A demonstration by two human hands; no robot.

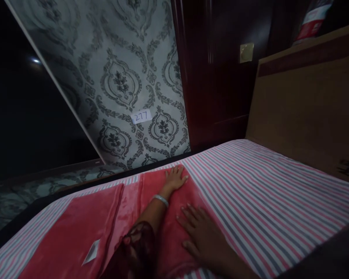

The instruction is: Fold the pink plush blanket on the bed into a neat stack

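A red plush blanket (72, 224) lies folded on a striped sheet, with its two side panels turned in and a paler strip between them. A white label (91, 252) sticks out on the left panel. My left hand (175, 179), with a silvery bracelet at the wrist, rests flat on the far end of the right panel, fingers spread. Nearer to me, my right hand (202, 236) lies palm down over that panel's right edge, its fingers apart. Neither hand grips anything.
The pink, white and grey striped sheet (250, 186) covers the bed. A large cardboard box (305, 108) stands at the right, a bottle (312, 23) on top. Behind are patterned wallpaper with a paper marked 277 (141, 116), a dark wooden panel (218, 77) and a dark screen (31, 108).
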